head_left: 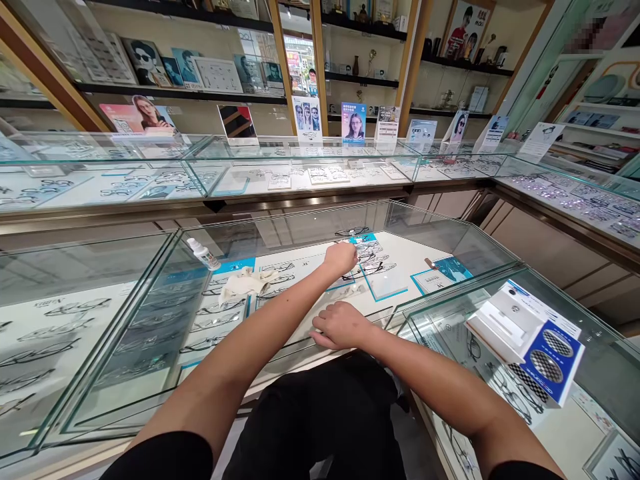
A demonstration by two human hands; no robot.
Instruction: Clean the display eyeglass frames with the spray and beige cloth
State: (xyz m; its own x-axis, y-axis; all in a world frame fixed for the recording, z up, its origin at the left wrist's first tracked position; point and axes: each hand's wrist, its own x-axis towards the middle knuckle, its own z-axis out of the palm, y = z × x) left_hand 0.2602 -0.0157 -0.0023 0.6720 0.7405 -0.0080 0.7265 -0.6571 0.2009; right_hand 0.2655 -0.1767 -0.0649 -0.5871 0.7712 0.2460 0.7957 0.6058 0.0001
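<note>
My left hand [341, 258] reaches forward over the glass counter, closed in a fist with its back toward me. Rows of eyeglasses [377, 268] show beside it in the display, and a dark pair [349, 233] lies just beyond it. Whatever the fist holds, if anything, is hidden. Closer to my body, my right hand [341, 325] hovers or rests by the near edge of the counter, fingers curled and thumb below. Its palm side is out of sight. To the left, a crumpled cream cloth [246, 285] and a white spray bottle [203, 254] are on the glass.
A blue and white box [530, 340] stands on the right-hand counter. Another glass case [310, 175] with eyeglasses runs across the back, topped by several small advertising cards [354, 123]. A glass panel edge [113, 333] crosses at left.
</note>
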